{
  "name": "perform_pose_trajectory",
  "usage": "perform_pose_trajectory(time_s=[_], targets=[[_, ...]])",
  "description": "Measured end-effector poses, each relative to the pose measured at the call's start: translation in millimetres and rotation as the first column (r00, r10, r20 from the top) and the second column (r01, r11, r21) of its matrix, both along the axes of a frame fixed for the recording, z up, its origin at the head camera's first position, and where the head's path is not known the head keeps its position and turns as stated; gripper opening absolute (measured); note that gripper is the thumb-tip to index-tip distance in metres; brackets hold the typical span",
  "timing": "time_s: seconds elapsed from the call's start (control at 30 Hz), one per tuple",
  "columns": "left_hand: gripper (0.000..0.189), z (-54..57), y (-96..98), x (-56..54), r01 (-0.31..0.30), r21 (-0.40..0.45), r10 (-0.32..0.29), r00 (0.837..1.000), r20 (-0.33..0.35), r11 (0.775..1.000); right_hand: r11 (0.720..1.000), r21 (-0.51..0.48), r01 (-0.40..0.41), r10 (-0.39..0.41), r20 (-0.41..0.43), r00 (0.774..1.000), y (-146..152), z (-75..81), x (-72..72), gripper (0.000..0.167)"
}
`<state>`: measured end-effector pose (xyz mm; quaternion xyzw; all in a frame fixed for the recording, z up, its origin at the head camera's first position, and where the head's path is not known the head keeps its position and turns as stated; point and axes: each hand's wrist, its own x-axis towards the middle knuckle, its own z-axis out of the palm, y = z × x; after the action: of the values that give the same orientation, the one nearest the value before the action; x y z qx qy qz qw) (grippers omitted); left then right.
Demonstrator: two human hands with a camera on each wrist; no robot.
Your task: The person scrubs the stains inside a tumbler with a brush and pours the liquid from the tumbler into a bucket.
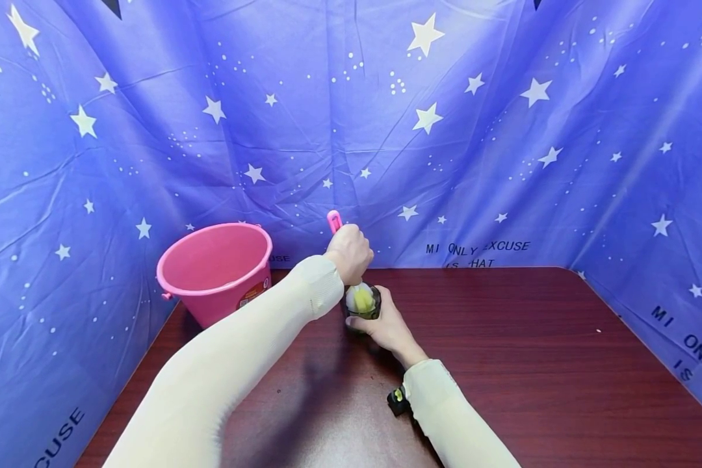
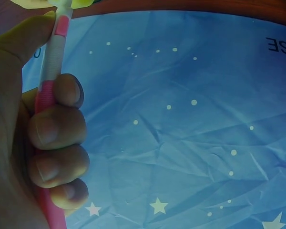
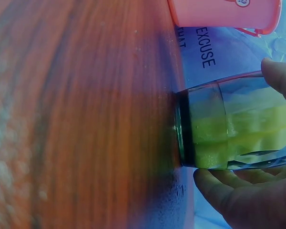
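Glass (image 1: 363, 311): rigid, smooth, probably slippery, breakable; right hand (image 1: 389, 328) grip wrapped round wall, base on bench (image 1: 532, 364)
Brush (image 2: 50, 86): light, stiff handle fisted in left hand (image 1: 351, 250) grip, soft sponge head below grip inside glass

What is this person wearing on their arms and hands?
Both arms wear long, snug cream sleeves with ribbed cuffs ending at the wrists. The left hand and right hand are bare. A small black device with a yellow-green spot sits by the right wrist.
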<state>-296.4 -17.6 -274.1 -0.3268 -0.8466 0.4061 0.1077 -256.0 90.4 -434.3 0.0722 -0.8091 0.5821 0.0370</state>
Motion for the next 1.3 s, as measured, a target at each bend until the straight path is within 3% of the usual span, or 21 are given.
perform_pose_trajectory(time_s=[0.43,0.67,1.3], targets=[[0.037,0.8,-7.1,-0.8,-0.027,0.007,0.027,1.0,0.012,1.0,0.999,0.037,0.008,-0.007,-0.013,1.0,1,0.6,0.7,0.086],[0.043,0.4,-11.6,1.6,-0.013,0.004,0.013,1.0,0.011,1.0,0.999,0.053,0.006,-0.006,-0.003,1.0,1,0.8,0.6,0.085],[0.036,-3.1,-16.2,10.0,0.012,0.055,-0.012,1.0,-0.002,0.998,0.999,0.037,0.007,-0.006,-0.012,1.0,-1,0.7,-0.3,0.085]])
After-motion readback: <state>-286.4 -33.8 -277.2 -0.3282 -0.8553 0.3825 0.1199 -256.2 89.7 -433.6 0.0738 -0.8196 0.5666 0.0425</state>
